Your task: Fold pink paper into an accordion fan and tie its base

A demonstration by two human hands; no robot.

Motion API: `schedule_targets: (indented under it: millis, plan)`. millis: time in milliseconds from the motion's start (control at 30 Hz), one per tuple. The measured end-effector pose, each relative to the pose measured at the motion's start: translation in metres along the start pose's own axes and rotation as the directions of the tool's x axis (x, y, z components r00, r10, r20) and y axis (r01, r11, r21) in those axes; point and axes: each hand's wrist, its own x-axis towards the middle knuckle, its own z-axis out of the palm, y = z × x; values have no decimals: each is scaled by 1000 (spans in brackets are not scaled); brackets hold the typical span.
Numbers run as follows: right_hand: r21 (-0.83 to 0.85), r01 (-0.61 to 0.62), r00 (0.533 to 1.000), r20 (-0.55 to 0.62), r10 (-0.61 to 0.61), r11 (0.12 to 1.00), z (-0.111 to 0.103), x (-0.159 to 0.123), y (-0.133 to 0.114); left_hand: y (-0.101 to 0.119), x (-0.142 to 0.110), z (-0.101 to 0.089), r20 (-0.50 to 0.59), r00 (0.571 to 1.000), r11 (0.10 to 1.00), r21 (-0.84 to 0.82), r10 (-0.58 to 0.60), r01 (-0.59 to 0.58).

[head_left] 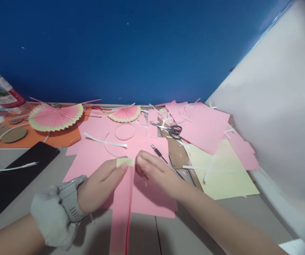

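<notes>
A long folded strip of pink paper (121, 212) runs toward me over the table's front, its layers showing along the right edge. Its far end is a pale yellow band (122, 162). My left hand (110, 177) is closed on that end, thumb pressed on top near the yellow band. Right beside the strip's far right edge is my right hand (154, 170), fingers curled and pinched together. Whatever sits in the right fingertips is hidden. Pink sheets (155, 202) lie under both hands. A black pen (158, 153) rests just beyond my right hand.
Black-handled scissors (175, 131) lie among paper scraps. Two pleated pink paper fans (58, 117) with yellow edges stand at the back. A phone (17, 180), white cable (11, 169) and bottle (2, 92) are at left. A yellow sheet (226, 177) lies right. Blue and white walls enclose the table.
</notes>
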Motion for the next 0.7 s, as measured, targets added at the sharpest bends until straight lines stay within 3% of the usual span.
schedule_targets:
  millis: [133, 367, 700]
  plan:
    - [-244, 76, 993, -66, -95, 967, 4, 6, -22, 20, 11, -7, 28, 999, 999, 36, 27, -28]
    - [-431, 156, 956, -158, -245, 888, -4, 6, -59, 60, 27, -32, -1, 998, 975, 216, 55, -54]
    - [-408, 196, 969, -60, -240, 892, -4, 18, -122, 105, 28, -74, -40, 991, 960, 255, 126, -111]
